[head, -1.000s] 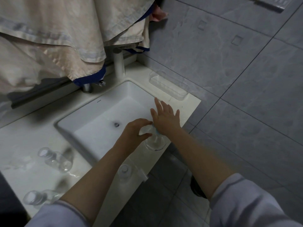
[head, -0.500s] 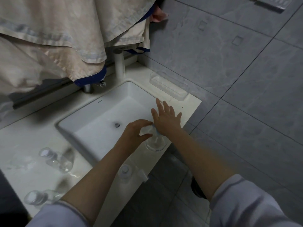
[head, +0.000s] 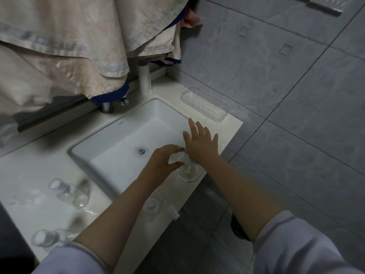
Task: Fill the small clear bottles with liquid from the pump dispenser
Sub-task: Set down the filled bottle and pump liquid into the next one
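Fingers of the right hand [head: 200, 144] lie spread and flat over the pump dispenser [head: 187, 172], palm on its top.
Left hand [head: 165, 160] curls its fingers round a small clear bottle [head: 178, 157] held just beside the pump, over the sink [head: 122, 139] rim; dispenser stands upright below both hands.

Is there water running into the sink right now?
No, the white sink looks dry around its drain, and no stream falls into it.
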